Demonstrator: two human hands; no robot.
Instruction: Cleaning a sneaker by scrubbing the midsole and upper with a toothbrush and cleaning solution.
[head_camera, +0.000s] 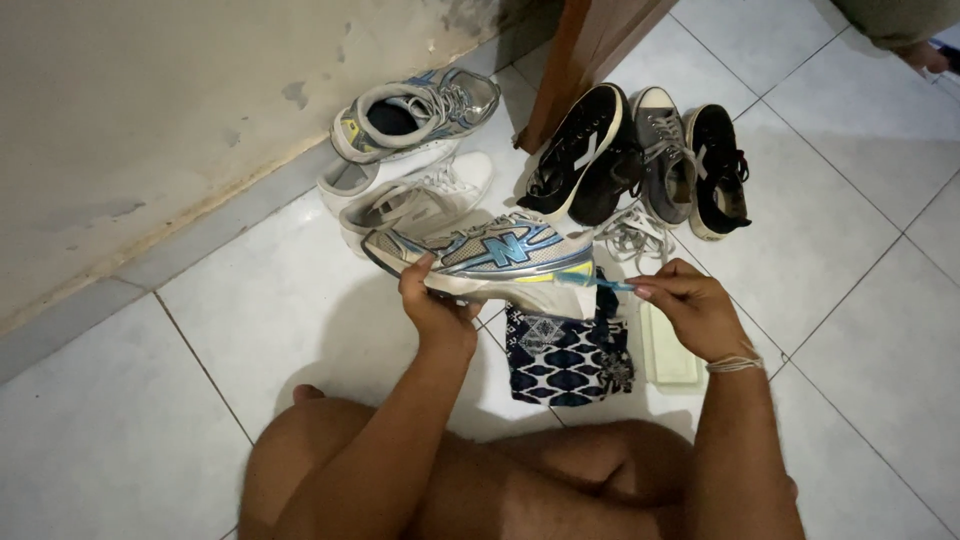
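The left hand (432, 305) grips the silver-blue sneaker (480, 255) from below, thumb on its side. The right hand (690, 305) pinches a blue toothbrush (595, 282) — bristles at the sole edge; bare tile (850, 250) lies beyond those fingers.

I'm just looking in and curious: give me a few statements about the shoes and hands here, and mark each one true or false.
1. The left hand holds a silver and blue sneaker off the floor. True.
2. The right hand holds a hammer. False: it holds a blue toothbrush against the sneaker's sole.
3. A blue and white patterned cloth lies on the tiled floor. True.
4. The black sneakers sit on a shelf. False: they rest on the floor.
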